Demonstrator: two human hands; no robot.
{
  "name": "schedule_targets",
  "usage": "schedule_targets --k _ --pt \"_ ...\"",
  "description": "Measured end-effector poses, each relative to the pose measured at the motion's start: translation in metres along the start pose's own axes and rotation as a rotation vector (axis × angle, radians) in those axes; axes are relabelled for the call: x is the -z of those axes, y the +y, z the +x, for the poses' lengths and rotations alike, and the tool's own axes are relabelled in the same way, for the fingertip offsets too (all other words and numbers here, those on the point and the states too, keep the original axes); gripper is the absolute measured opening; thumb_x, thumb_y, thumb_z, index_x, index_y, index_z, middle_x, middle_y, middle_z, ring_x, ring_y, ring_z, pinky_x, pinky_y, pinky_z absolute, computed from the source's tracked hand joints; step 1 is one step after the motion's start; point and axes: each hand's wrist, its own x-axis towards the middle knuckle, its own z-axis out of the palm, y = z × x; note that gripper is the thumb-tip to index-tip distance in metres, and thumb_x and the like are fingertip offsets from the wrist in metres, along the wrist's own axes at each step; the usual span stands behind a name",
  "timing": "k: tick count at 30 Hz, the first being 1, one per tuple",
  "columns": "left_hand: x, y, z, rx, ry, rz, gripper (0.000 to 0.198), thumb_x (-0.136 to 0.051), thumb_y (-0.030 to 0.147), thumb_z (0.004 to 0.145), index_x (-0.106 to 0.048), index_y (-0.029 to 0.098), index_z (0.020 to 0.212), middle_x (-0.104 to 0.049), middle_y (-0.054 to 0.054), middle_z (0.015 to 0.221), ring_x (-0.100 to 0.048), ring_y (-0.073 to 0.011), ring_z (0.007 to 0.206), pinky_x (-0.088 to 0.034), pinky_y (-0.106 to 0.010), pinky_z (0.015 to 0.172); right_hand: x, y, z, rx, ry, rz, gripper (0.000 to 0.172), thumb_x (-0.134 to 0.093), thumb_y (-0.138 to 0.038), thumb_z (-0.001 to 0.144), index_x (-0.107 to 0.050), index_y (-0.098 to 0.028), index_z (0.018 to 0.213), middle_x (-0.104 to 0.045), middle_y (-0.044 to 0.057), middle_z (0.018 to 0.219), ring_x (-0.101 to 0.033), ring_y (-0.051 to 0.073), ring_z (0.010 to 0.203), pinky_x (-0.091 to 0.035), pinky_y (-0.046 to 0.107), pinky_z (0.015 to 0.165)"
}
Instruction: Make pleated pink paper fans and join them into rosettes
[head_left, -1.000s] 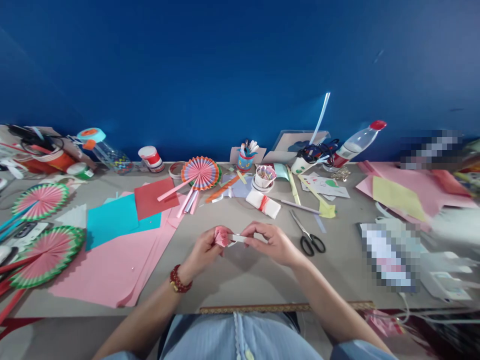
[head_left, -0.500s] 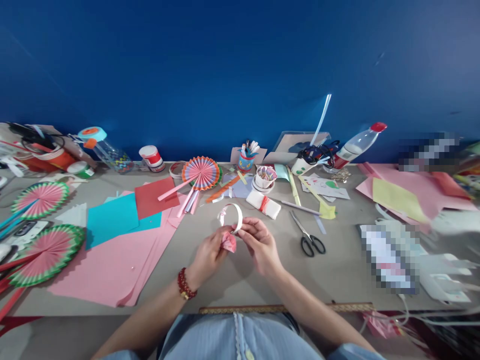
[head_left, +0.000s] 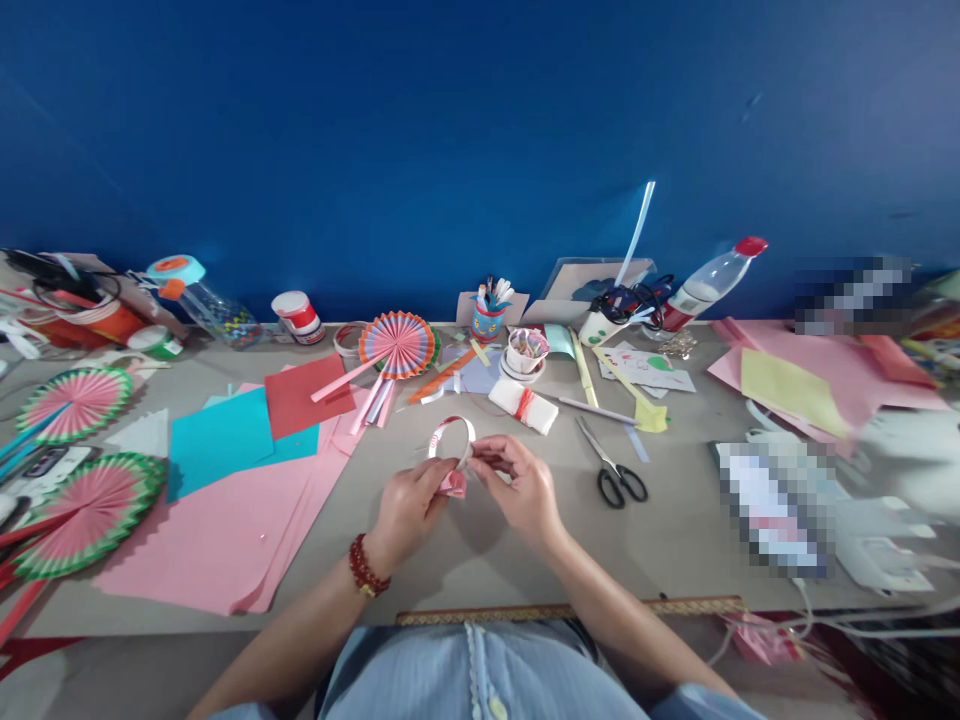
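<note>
My left hand [head_left: 411, 502], with a beaded bracelet at the wrist, is closed on a small folded piece of pink paper [head_left: 453, 486]. Just above the paper stands a thin white tape roll [head_left: 470, 436] with reddish print, its lower edge at the fingertips of both hands. My right hand [head_left: 521, 488] has thumb and fingers pinched at the roll's lower right side; whether a loose strip lies between them is too small to tell. Black-handled scissors [head_left: 621, 482] lie to the right of my right hand. Beyond the roll is a white bundle [head_left: 517, 402] tied with red string.
Pink sheets [head_left: 217, 540], a blue sheet [head_left: 221, 440] and a red sheet [head_left: 309, 395] lie left. Pleated paper fans [head_left: 397, 345] lie at the back and far left. A leaning bottle [head_left: 709, 285], a pen cup [head_left: 489, 322] and a jar [head_left: 298, 318] line the wall.
The tape roll has tilted and dropped a little, with its printed inner side showing differently. Less of the pink paper shows below my left fingers. The whole view has shifted slightly.
</note>
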Motion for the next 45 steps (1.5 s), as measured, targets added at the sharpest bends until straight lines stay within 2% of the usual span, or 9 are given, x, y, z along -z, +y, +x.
schedule_targets --k 7,11,18,22,25,27,29,33,45 --pt "0.001 0.003 0.004 0.05 0.014 -0.064 0.032 -0.047 0.009 0.086 -0.061 0.02 0.112 -0.073 -0.008 0.098 -0.07 -0.0209 0.086 -0.052 -0.029 0.074 0.016 -0.006 0.003 0.092 -0.073 -0.245 0.006 -0.065 -0.026 0.087 -0.065 -0.022 0.082 -0.067 0.003 0.081 -0.064 0.018 0.076 -0.052 0.029 0.069" --pt "0.001 0.001 0.003 0.019 -0.015 -0.053 0.036 -0.047 0.007 0.084 -0.061 0.02 0.115 -0.072 -0.008 0.098 -0.069 -0.0202 0.083 -0.051 -0.029 0.072 0.017 -0.006 0.006 0.143 -0.074 -0.229 0.014 -0.066 -0.024 0.086 -0.063 -0.023 0.1 -0.065 0.004 0.095 -0.062 0.016 0.077 -0.052 0.03 0.074" --pt "0.001 0.001 0.004 0.086 -0.028 -0.159 0.029 -0.048 0.011 0.087 -0.062 0.02 0.111 -0.072 -0.007 0.097 -0.068 -0.0194 0.085 -0.051 -0.028 0.075 0.022 -0.007 0.009 0.208 -0.148 -0.189 0.009 -0.058 -0.025 0.091 -0.058 -0.022 0.083 -0.061 0.003 0.084 -0.06 0.017 0.079 -0.051 0.03 0.074" --pt "0.0 0.001 0.005 0.115 -0.034 -0.182 0.028 -0.049 0.012 0.087 -0.064 0.02 0.109 -0.072 -0.007 0.096 -0.068 -0.0198 0.085 -0.051 -0.029 0.075 0.022 -0.002 0.006 0.211 -0.123 -0.094 0.006 -0.059 -0.027 0.09 -0.057 -0.022 0.091 -0.061 0.005 0.091 -0.062 0.017 0.081 -0.054 0.031 0.073" --pt "-0.001 -0.001 0.005 0.1 -0.043 -0.162 0.031 -0.049 0.011 0.086 -0.063 0.021 0.111 -0.072 -0.008 0.101 -0.068 -0.0206 0.088 -0.051 -0.029 0.076 0.02 -0.001 0.006 0.147 -0.122 -0.051 0.026 -0.066 -0.027 0.085 -0.055 -0.023 0.109 -0.063 0.005 0.096 -0.064 0.016 0.079 -0.055 0.031 0.073" --pt "0.0 -0.002 0.005 0.099 -0.039 -0.16 0.03 -0.05 0.011 0.085 -0.063 0.022 0.11 -0.072 -0.008 0.103 -0.067 -0.021 0.09 -0.051 -0.03 0.078 0.02 -0.004 0.008 0.16 -0.146 -0.112 0.018 -0.064 -0.024 0.087 -0.06 -0.023 0.104 -0.065 0.004 0.091 -0.063 0.017 0.079 -0.054 0.03 0.075" --pt "0.001 -0.001 0.006 0.127 -0.026 -0.206 0.024 -0.05 0.012 0.085 -0.064 0.021 0.102 -0.071 -0.006 0.096 -0.066 -0.0195 0.085 -0.05 -0.028 0.076 0.022 -0.008 0.01 0.209 -0.15 -0.166 0.004 -0.06 -0.023 0.09 -0.064 -0.022 0.09 -0.065 0.003 0.086 -0.062 0.017 0.08 -0.053 0.03 0.075" --pt "0.003 0.003 0.011 0.242 -0.021 -0.437 0.013 -0.049 0.018 0.088 -0.06 0.018 0.081 -0.063 -0.001 0.073 -0.057 -0.0119 0.06 -0.046 -0.022 0.059 0.025 -0.013 0.012 0.274 -0.128 -0.135 0.008 -0.059 -0.021 0.09 -0.064 -0.022 0.084 -0.064 0.004 0.087 -0.062 0.018 0.084 -0.051 0.029 0.073" --pt "0.008 0.0 0.014 0.388 -0.003 -0.76 0.019 -0.055 0.032 0.091 -0.059 0.015 0.082 -0.054 0.002 0.071 -0.047 -0.0057 0.05 -0.038 -0.017 0.047 0.029 -0.018 0.003 0.312 -0.109 -0.145 0.005 -0.058 -0.019 0.09 -0.06 -0.022 0.087 -0.065 0.004 0.087 -0.063 0.019 0.085 -0.05 0.031 0.076"
